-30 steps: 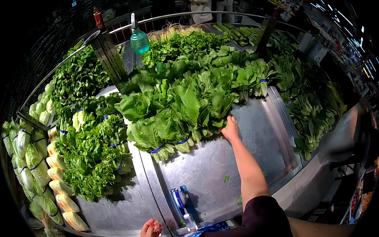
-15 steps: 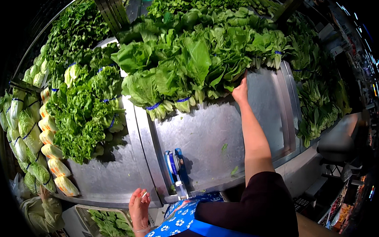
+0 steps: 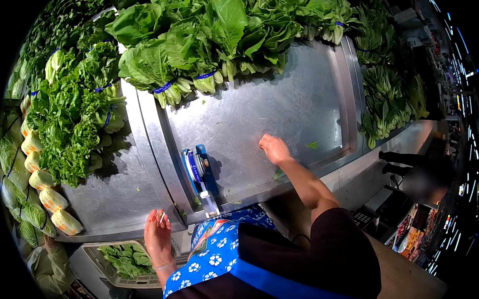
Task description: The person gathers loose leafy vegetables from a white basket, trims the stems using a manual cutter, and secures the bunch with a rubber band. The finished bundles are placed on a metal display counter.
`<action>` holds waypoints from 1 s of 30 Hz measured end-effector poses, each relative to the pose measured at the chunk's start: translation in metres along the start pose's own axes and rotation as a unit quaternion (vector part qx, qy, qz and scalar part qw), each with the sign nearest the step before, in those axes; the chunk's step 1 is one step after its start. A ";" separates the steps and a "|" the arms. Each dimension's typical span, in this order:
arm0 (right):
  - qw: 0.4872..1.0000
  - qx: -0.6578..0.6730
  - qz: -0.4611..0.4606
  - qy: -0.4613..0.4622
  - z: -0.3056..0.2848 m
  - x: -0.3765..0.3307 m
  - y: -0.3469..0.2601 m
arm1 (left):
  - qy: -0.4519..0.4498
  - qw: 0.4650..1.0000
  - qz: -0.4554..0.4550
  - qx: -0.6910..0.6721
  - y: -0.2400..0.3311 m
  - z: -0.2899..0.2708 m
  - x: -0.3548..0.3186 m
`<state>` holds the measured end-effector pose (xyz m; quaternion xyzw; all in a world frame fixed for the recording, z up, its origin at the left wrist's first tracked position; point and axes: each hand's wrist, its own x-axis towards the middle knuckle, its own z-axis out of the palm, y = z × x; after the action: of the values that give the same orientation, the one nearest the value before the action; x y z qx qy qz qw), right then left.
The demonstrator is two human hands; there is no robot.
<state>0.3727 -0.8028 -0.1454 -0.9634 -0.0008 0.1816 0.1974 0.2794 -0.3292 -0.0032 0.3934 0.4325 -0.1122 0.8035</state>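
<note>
Two bare hands down on a sloped shiny steel produce shelf (image 3: 283,114), no gloves. Right hand (image 3: 274,148) resting knuckles-up on the bare metal, fingers curled in loosely, nothing visibly pinched in them, though the palm side stays hidden so can't tell for sure. Small torn green leaf scrap (image 3: 312,145) lying just right of that hand, not touching it. Left hand (image 3: 157,236) at the near edge of the steel, fingers straight and held together, pointing up the slope, holding nothing. Blue tape dispenser tool (image 3: 199,172) sitting between the two hands, clipped along the raised steel divider (image 3: 163,141), closer to the left hand than to the right.

Far side of the shelf stacked with bunches of broad green lettuce tied with blue bands (image 3: 201,48). Curly dark green leaf bunches (image 3: 72,117) piled left of the divider, and pale wrapped cabbages (image 3: 48,195) lined up along the far left edge. Bok choy heads (image 3: 389,102) packed along the right side. White plastic crate with loose greens (image 3: 122,259) down low, just left of the left hand. Blue floral apron (image 3: 215,249) near the bottom.
</note>
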 end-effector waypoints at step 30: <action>0.762 0.108 0.084 -0.633 -0.040 -0.054 -0.097 | 0.056 0.987 0.072 -0.133 -0.052 -0.156 -0.093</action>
<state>0.3432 -0.7325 -0.0552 -0.5983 -0.0251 0.7645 0.2385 0.1018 -0.2647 -0.0073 0.3185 0.4585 0.0271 0.8292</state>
